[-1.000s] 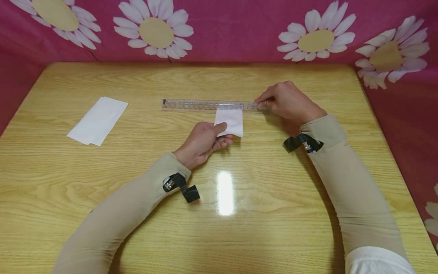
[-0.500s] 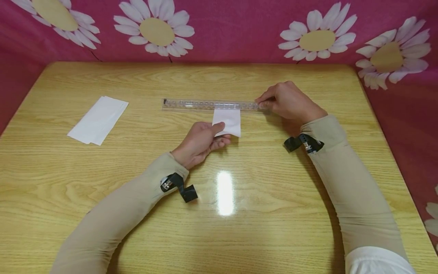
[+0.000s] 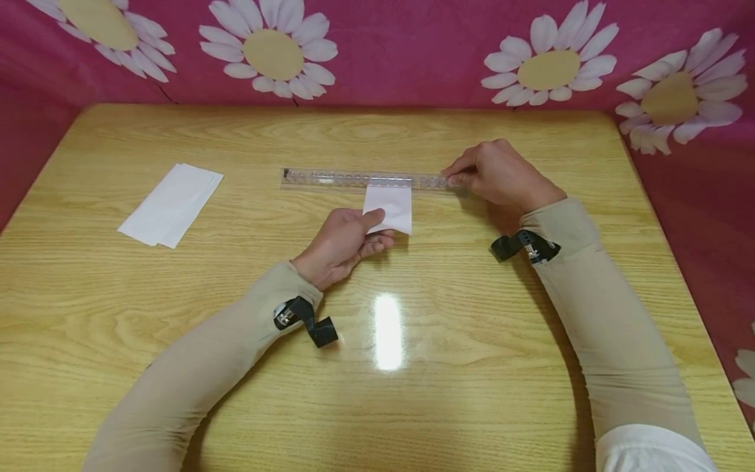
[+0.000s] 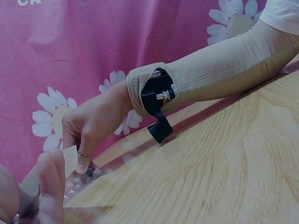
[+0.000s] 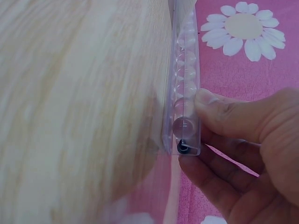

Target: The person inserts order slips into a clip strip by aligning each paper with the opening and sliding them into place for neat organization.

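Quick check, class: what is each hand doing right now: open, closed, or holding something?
Left hand: holding the white paper slip.
Right hand: holding one end of the clear plastic tube.

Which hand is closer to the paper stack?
Left. The left hand holds a slip, right of the paper stack; the right hand is farther right, gripping the clear case.

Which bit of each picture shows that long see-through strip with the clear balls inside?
Head: clear strip above the centre, running crosswise.
Left wrist: clear strip low on the left, only partly visible.
Right wrist: clear strip right of centre, running down from the top edge.
Shared landmark: the right hand, holding one end of the strip; also in the left wrist view and right wrist view.
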Available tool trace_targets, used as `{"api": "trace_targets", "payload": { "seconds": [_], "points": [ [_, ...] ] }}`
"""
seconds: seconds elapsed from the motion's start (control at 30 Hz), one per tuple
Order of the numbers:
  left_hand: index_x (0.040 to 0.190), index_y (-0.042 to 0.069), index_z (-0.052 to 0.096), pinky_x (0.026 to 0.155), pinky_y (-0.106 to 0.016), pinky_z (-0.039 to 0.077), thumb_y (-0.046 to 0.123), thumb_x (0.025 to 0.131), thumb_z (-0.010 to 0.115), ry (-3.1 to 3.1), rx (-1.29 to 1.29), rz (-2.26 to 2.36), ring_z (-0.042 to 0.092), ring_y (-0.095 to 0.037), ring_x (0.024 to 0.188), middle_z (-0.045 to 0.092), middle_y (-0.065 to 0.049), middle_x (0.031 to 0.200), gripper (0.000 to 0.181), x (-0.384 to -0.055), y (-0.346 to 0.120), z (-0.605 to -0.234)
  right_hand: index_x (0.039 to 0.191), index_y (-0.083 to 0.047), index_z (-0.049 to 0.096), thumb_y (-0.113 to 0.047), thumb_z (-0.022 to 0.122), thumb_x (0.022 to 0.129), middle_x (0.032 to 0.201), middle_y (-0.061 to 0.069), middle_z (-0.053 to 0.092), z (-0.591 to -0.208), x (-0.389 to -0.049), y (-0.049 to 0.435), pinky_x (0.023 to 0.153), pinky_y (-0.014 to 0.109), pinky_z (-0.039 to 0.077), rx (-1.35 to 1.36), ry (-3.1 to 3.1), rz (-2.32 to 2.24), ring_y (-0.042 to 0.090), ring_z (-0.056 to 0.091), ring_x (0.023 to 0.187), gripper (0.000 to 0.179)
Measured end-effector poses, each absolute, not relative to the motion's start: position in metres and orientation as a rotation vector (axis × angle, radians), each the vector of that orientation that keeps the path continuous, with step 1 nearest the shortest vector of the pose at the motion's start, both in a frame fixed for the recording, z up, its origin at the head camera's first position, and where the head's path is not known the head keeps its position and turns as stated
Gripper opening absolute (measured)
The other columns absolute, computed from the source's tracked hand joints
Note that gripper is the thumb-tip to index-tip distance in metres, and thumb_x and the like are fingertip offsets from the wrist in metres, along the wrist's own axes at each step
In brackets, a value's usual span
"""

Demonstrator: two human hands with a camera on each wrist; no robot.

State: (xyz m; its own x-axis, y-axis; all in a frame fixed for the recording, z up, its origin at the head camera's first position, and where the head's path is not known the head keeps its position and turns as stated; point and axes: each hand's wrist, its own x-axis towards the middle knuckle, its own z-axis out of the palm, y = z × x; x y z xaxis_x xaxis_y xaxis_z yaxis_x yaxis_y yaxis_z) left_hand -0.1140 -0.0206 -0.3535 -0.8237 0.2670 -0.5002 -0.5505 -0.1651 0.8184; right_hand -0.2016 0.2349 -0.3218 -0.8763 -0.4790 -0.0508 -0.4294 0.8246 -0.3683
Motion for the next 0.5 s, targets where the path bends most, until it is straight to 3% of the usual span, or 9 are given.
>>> {"api": "trace_targets", "payload": {
  "seconds": [0.5],
  "points": [
    [0.101,-0.005,0.06,0.055,-0.012,0.053,0.019,0.102,0.051,1.598,-0.342,2.026,0.065,-0.008,0.061,0.068,-0.007,0.075,0.026,-0.1144,-0.0268,-0.3536,0.112,-0.014,0.075,-0.02,0.067,0.092,0.115,0.012,0.073,-0.3226,-0.2023,0.2348,0.091,0.044,0.055,-0.731,2.862,-0.531,0.027,0.067,0.108,0.022]
  ]
}}
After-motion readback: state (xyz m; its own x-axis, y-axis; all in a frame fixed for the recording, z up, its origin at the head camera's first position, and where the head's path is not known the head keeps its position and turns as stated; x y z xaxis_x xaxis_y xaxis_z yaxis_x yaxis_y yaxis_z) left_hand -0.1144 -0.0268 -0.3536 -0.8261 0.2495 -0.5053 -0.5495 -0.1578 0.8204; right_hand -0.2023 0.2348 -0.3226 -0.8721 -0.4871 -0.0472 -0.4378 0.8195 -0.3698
